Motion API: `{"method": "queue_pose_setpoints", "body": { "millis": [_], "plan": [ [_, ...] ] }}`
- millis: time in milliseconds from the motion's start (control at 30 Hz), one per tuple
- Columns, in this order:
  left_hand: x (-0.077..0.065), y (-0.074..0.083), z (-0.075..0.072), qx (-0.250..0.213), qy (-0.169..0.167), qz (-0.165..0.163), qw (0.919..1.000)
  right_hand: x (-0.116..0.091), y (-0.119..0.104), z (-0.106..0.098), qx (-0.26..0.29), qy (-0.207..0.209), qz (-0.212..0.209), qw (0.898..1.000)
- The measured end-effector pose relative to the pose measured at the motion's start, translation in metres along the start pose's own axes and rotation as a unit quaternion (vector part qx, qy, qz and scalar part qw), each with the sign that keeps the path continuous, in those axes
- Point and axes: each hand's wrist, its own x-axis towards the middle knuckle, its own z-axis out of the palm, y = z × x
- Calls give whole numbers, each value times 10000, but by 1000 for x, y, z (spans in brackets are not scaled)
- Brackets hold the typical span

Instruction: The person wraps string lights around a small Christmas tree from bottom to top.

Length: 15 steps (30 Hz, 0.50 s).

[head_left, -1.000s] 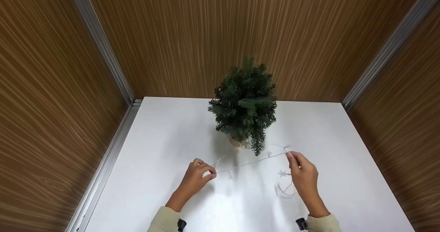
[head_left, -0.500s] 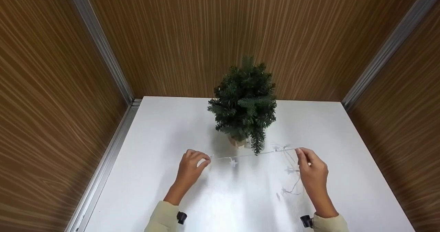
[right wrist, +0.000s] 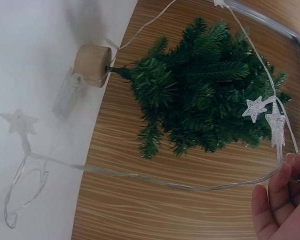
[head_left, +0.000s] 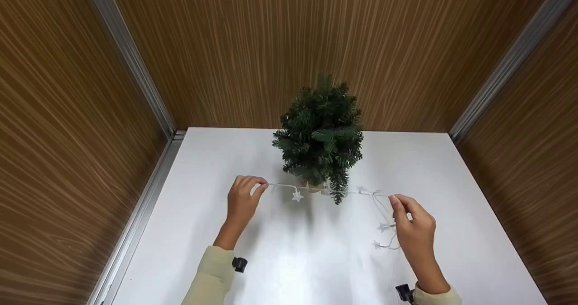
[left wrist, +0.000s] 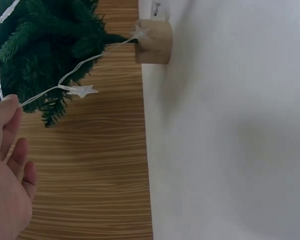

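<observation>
A string of clear star lights [head_left: 296, 194] stretches between the two hands, crossing in front of the foot of a small artificial Christmas tree [head_left: 320, 138]. My left hand [head_left: 242, 201] pinches the wire between thumb and fingertips at the left of the tree. To the right, my right hand [head_left: 414, 226] pinches it too, and a loop with star-shaped lights hangs below. In the right wrist view, two stars [right wrist: 255, 109] dangle close to that hand's fingertips, and another star [right wrist: 20, 122] is over the white tabletop. The tree stands on a round wooden base [left wrist: 155, 42].
A transparent case [right wrist: 67, 97] lies beside the wooden base on the white table [head_left: 203, 160]. Brown wood-grain panels [head_left: 244, 52] close off the back and both sides, with metal rails [head_left: 131, 56] along the corners.
My left hand has moved up and left, toward the tree's base, still pinching the wire. My right hand has shifted slightly right. The stretched wire now lies across the base.
</observation>
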Motion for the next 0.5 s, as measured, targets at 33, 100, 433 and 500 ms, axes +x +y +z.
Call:
{"method": "queue_pose_setpoints", "body": {
  "millis": [33,100,433,500],
  "plan": [
    [3,1,0,12,34,4,10000,1,-3,-1,10,-7,-56,10000],
    [10,2,0,42,84,1,10000,3,-8,-3,18,29,-200,9998],
    [42,12,8,246,238,160,9993,11,-24,-15,-163,328,-883,9954],
    [46,13,9,250,290,157,9991,12,-26,-17,-206,334,-883,9953]
  ]
}}
